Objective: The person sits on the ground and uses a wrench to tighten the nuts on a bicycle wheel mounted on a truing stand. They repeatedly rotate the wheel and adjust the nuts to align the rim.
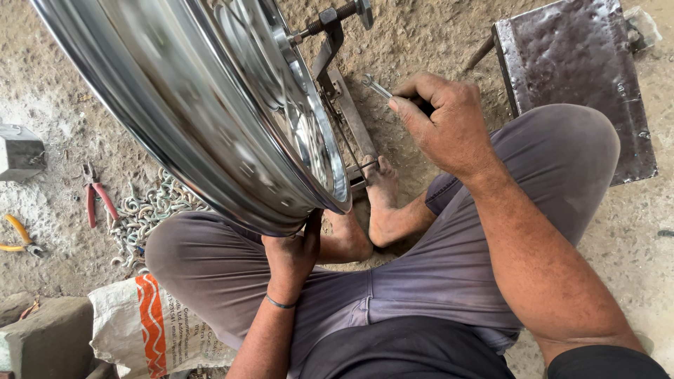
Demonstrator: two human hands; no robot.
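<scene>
**Two hands on a wheel in the stand**

Two hands are at work in our head view; our left hand (pixel 289 254) is clamped on the lower edge of the shiny chrome spoked wheel rim (pixel 210 119), which sits on the grey metal truing stand (pixel 344 105); our right hand (pixel 442 123) is closed round a slim silver spoke tool (pixel 379 88), held just beside the wheel and not touching it; red-handled pliers (pixel 98 200) lie well apart on the dirt; how far the truing has got, we cannot tell.

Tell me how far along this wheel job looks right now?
Done: the chrome wheel rim already sits on its axle in the metal stand. In hand: the left hand grips the rim's lower edge while the right hand holds a small metal tool beside the stand. Left: I can't judge; pliers and a pile of metal hooks lie unused on the ground.
</scene>
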